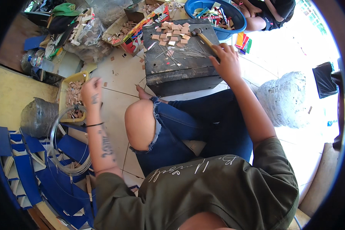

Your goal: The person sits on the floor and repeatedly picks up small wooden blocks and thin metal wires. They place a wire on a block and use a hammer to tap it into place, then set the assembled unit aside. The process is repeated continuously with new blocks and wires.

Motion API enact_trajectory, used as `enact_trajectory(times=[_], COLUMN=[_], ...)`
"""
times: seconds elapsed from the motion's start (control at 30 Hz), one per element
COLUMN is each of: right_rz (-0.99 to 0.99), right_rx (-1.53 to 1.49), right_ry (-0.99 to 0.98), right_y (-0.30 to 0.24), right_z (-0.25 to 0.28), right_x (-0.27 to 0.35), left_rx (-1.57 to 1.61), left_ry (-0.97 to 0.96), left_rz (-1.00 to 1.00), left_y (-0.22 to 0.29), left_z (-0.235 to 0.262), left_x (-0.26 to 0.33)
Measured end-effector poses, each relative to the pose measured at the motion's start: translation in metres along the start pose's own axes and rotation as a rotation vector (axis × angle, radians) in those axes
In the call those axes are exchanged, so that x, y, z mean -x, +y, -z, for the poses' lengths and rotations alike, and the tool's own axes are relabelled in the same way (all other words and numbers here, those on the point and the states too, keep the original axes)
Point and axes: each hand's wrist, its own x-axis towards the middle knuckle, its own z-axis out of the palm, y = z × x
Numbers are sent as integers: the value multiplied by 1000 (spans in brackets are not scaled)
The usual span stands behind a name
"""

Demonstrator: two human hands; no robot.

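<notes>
White tiled floor [119,76] surrounds a dark block [180,65]; right hand [227,57] grips a hammer [203,37] there, left hand [91,90], fingers curled loosely, hovers over a yellow tray [67,82].

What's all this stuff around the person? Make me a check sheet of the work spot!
Surface: dark wooden block on a pale tiled floor.
Job's things: hammer, small wooden squares and thin nails on the block.
Clutter: yellow tray of wood bits, blue basin, blue pieces.
Hands: right hand grips the hammer; left hand is over the tray.
Cables: wire coil.
Surroundings: another person sits beyond the basin.
</notes>
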Motion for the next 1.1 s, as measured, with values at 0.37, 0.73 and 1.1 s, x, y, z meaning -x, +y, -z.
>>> enact_trajectory(times=[0.37, 0.73, 1.1], right_rz=[-24, -40, -425], right_rx=[-188, -322, -1225], right_ry=[-428, -363, -71], right_y=[-28, -19, -8], right_z=[-34, -32, -20], right_x=[-56, -56, -32], left_rx=[-524, 34, 162], left_ry=[-92, -191, -177], left_rz=[38, -661, -572], left_y=[-71, 207, 219], left_z=[34, -113, -127], left_x=[-33, -99, -95])
